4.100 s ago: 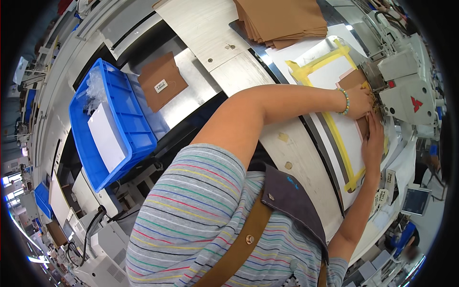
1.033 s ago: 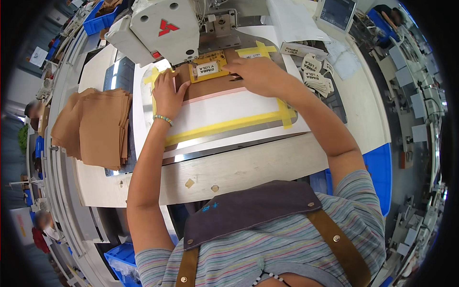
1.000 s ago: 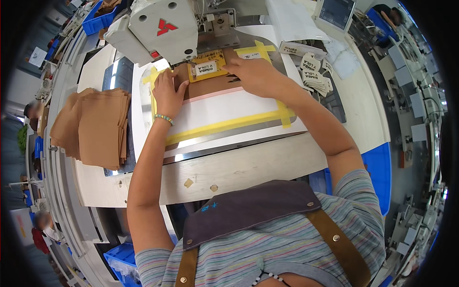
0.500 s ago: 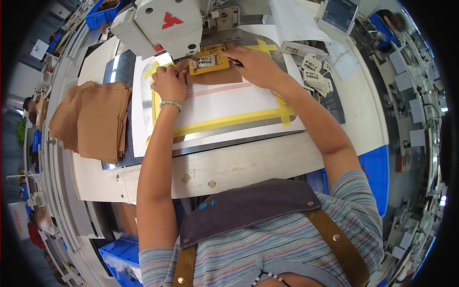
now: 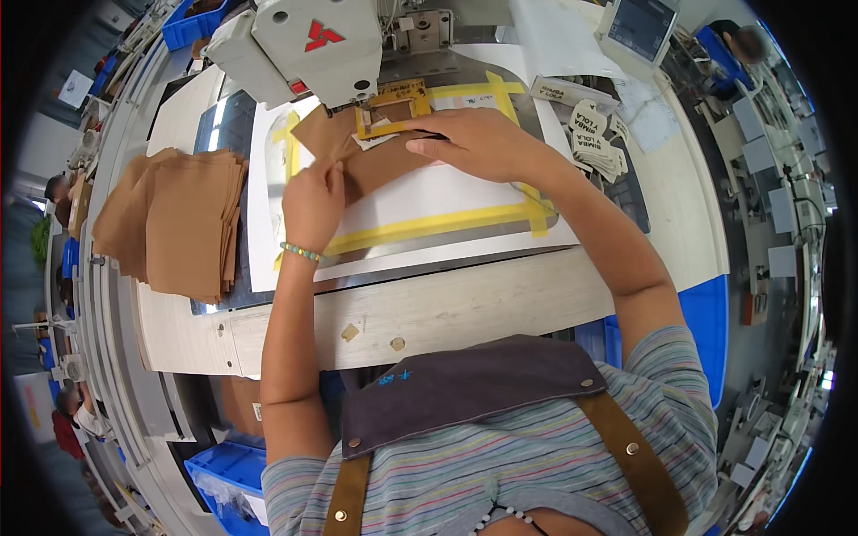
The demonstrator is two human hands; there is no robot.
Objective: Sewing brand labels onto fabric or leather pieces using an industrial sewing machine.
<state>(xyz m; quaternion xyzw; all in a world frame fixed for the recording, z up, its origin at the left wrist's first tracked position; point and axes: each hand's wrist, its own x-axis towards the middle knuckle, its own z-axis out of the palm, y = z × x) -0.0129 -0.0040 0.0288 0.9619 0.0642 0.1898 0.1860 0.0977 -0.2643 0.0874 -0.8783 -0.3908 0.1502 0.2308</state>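
— What did the left hand [image 5: 311,204] have?
— Its fingers were closed in a pinch on a brown piece [image 5: 382,166], which ran from that grip rightward to beneath the fingers of the other hand.
— And the right hand [image 5: 487,145]?
— Palm down, its fingers stretched leftward, their tips at the lower right corner of a yellow frame [image 5: 424,105]. A dark slim thing [image 5: 434,136] showed between thumb and fingers. It was small and half covered there, so I couldn't tell whether they had closed on it.
— Where was the frame from the left fingers?
— Beyond them and to the right, over the brown piece. A white label [image 5: 373,142] stuck out at the frame's near edge, between the two sets of fingers.
— What else lay about?
— The white machine head [image 5: 313,45] stood beyond the left fingers. A white sheet [image 5: 465,189] edged with yellow tape [image 5: 438,225] spread under both hands. Well to the left of the left fingers was a stack of brown pieces [image 5: 189,228].
— And past the right fingers?
— Off-white tags [image 5: 593,147] were heaped to their right, with a small screen [image 5: 639,31] farther beyond. The bare front strip of the desk [image 5: 447,313] ran nearer the body than any of the fingers.
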